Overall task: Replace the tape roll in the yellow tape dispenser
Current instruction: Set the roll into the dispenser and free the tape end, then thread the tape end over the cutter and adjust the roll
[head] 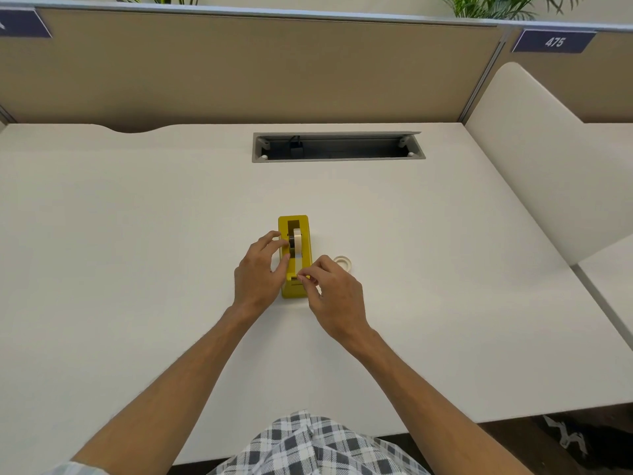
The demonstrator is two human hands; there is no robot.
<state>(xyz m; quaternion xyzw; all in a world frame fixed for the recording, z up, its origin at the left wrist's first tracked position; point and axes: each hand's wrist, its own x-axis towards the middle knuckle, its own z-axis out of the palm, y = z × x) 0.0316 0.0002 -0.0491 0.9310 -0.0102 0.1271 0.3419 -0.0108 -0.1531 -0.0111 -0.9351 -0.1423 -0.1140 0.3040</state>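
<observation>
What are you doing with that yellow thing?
A person is putting tape into a yellow tape dispenser on a white desk. A tape roll already sits in its slot. The left hand steadies the dispenser's side, and the right hand pinches the loose end of the tape down near the cutter at the front. Another small roll lies flat on the desk just right of the dispenser, untouched.

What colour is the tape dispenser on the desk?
Yellow; the tape dispenser shows clearly in the head view.
</observation>
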